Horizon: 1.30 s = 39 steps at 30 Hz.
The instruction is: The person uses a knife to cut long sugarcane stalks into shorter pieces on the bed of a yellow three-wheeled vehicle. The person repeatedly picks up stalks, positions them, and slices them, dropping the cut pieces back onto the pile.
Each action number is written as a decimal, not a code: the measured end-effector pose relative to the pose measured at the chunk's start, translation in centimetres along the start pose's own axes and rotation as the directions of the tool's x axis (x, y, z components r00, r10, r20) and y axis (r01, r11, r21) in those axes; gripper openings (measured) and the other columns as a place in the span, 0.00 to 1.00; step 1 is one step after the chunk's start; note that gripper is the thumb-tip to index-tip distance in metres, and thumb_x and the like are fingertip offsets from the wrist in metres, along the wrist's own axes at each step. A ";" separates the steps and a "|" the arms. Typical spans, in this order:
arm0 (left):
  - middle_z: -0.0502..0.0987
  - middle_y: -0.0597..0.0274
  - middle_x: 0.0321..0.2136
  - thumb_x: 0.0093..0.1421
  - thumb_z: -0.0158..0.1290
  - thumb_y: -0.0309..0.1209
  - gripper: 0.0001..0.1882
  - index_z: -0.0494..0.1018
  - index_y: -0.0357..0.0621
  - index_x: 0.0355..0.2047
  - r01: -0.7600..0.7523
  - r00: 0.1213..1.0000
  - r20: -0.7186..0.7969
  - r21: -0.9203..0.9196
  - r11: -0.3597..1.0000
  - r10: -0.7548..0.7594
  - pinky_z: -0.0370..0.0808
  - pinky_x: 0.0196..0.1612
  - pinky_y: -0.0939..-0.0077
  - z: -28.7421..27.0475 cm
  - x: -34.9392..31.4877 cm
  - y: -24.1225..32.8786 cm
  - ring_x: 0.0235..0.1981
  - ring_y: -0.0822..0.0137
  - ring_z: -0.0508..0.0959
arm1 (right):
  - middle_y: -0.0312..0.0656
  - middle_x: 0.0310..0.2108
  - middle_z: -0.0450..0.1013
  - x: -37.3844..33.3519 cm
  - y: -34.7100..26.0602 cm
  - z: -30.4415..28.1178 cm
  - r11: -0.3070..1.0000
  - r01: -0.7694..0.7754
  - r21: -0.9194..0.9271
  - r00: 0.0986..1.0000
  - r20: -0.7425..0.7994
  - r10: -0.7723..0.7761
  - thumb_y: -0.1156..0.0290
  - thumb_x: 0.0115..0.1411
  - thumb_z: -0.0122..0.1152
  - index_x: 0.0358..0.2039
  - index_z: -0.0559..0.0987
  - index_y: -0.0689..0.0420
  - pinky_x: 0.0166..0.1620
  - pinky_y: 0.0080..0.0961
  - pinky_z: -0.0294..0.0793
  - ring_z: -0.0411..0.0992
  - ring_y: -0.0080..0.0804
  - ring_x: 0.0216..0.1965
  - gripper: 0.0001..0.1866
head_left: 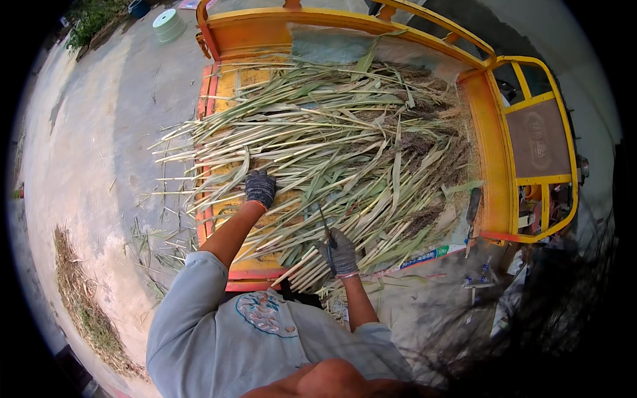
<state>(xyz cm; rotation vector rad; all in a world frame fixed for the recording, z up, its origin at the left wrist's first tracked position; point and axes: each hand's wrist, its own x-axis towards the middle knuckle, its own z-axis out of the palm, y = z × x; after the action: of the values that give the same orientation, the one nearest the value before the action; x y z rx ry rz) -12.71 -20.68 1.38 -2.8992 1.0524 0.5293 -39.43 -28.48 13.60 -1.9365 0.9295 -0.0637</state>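
Observation:
Long pale stalks with green leaves and dark, bushy seed heads, sorghum-like, lie across a yellow cart bed. My left hand, in a dark grey knit glove, is on the stalks near the bed's left edge. Its fingers curl down around some of them, the fingertips hidden. Closer to me and to the right, my right hand, also gloved, grips a knife with a thin dark blade pointing up and away. Cut stalk ends lie just left of that hand.
Yellow rails border the cart's far side, with a framed panel at the right. A long dark tool leans near the bed's right corner. Dry plant litter lies on the concrete at left. A pale green tub stands farther off.

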 end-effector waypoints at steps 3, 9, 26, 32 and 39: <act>0.67 0.46 0.47 0.58 0.39 0.36 0.16 0.72 0.46 0.41 -0.103 0.934 0.314 -0.218 0.971 0.170 0.67 0.47 0.58 -1.2 -6.0 2.4 0.45 0.49 0.71 | 0.42 0.22 0.69 5.9 -1.6 0.8 0.993 0.098 0.072 0.995 -0.012 -0.097 0.60 0.44 0.67 0.35 0.73 0.64 0.29 0.25 0.68 0.67 0.28 0.23 0.24; 0.62 0.50 0.54 0.58 0.37 0.35 0.20 0.65 0.50 0.50 -0.216 0.834 0.379 -0.444 0.870 0.400 0.65 0.51 0.59 3.2 -13.2 5.4 0.52 0.50 0.66 | 0.52 0.40 0.71 16.9 -1.3 4.6 0.895 0.067 -0.442 0.963 0.264 0.058 0.55 0.48 0.62 0.50 0.66 0.62 0.42 0.35 0.71 0.71 0.44 0.39 0.33; 0.74 0.48 0.35 0.50 0.53 0.38 0.13 0.74 0.45 0.32 -0.009 0.973 -0.214 -0.411 0.912 -0.087 0.69 0.40 0.57 -3.9 1.7 -0.4 0.37 0.50 0.73 | 0.46 0.35 0.72 10.7 10.6 5.6 0.895 -0.429 0.121 0.901 -0.016 0.434 0.59 0.54 0.56 0.44 0.71 0.56 0.43 0.37 0.67 0.70 0.42 0.37 0.20; 0.75 0.46 0.33 0.54 0.49 0.42 0.17 0.76 0.41 0.32 0.009 0.998 -0.045 -0.579 0.815 -0.043 0.68 0.43 0.59 1.9 -0.7 -6.3 0.37 0.47 0.73 | 0.33 0.17 0.68 10.9 11.8 5.4 0.616 -0.504 0.605 0.793 0.042 0.608 0.60 0.48 0.65 0.37 0.72 0.52 0.16 0.22 0.65 0.62 0.22 0.11 0.18; 0.76 0.49 0.34 0.57 0.46 0.42 0.17 0.75 0.41 0.36 0.092 0.973 0.228 -0.549 0.831 0.044 0.70 0.42 0.64 3.9 -8.0 -18.2 0.37 0.52 0.75 | 0.36 0.22 0.71 10.6 10.9 6.0 0.629 -0.447 0.636 0.829 0.030 0.558 0.68 0.51 0.63 0.36 0.71 0.50 0.16 0.20 0.65 0.64 0.20 0.14 0.13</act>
<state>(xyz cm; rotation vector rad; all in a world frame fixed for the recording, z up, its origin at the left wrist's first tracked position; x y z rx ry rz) -8.28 -1.13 -1.62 -3.1889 0.9492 1.3483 -35.85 -33.55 -1.52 -1.0117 1.3461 -0.1862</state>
